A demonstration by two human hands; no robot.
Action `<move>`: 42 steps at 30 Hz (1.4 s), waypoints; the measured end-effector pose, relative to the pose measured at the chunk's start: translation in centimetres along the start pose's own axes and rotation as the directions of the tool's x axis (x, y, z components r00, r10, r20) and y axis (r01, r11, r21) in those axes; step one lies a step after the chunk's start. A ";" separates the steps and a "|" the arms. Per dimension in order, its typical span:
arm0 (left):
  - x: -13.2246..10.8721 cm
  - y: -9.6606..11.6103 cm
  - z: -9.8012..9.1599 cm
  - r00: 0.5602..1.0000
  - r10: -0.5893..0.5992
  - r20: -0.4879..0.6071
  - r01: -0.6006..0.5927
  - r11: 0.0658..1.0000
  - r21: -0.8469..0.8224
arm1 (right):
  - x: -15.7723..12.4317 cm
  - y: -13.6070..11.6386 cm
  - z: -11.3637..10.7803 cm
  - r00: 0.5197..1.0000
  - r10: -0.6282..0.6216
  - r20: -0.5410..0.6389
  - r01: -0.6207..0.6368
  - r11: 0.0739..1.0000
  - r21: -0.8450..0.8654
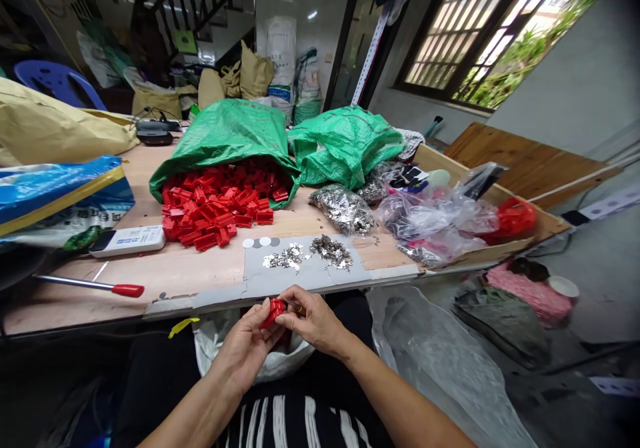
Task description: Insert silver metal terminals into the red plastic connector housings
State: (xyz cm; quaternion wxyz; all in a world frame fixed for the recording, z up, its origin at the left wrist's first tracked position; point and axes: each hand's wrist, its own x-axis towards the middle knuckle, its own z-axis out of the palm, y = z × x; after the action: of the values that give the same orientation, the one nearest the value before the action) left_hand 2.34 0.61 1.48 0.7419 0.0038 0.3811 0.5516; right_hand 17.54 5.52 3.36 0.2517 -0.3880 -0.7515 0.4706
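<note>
Just below the table edge, my left hand [250, 341] is closed on a small red plastic part [273, 313]. My right hand [317, 321] meets it from the right, its fingers pinched at the part and around a thin dark tool with a yellowish end [300, 309]; the kind of tool cannot be made out. Under both hands, a white sack [280, 367] lies open in my lap. On the table ahead, a grey sheet [255, 276] bears two piles of small metal pieces, one of shiny pieces [287, 257] and one of darker pieces [332, 252].
Red plastic parts [205, 211] spill from a green woven sack [230, 131]. Beside it stand another green sack [345, 138] and a bag of metal pieces [345, 209]. A red-tipped lever [127, 291] juts in at left. Plastic bags fill a wooden tray [543, 231] at right.
</note>
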 end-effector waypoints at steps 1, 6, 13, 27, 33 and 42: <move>0.1 -0.1 0.0 1.000 0.014 -0.012 -0.014 1.000 -0.001 | 0.0 0.0 0.0 1.000 -0.010 -0.009 0.010 1.000 -0.023; 0.5 -0.5 0.0 0.999 0.044 -0.023 -0.044 0.999 0.005 | 0.2 0.5 0.2 0.998 -0.052 -0.044 0.045 0.987 -0.154; 0.6 0.6 0.1 0.961 0.274 0.028 -0.274 0.940 0.202 | 2.2 2.1 -3.1 0.990 -0.001 -0.142 -0.036 0.966 -0.255; 0.4 2.1 -1.1 0.681 0.662 0.314 -0.583 0.229 0.780 | 4.8 3.0 -3.3 0.976 -0.003 -0.220 -0.146 0.738 -0.659; 0.6 2.4 -0.7 0.656 0.686 0.315 -0.647 0.296 0.703 | 5.0 2.8 -3.3 0.964 0.007 -0.267 -0.186 0.734 -0.653; 1.5 2.2 -0.9 0.582 0.701 0.412 -0.656 0.106 0.747 | 4.5 2.3 -3.3 0.956 0.003 -0.294 -0.124 0.910 -0.395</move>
State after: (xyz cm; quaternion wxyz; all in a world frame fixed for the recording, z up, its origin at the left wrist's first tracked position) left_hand 0.20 2.31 0.91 0.2891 0.5265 0.5682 0.5624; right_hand 18.15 11.50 2.77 0.2553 -0.5205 -0.7756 0.2497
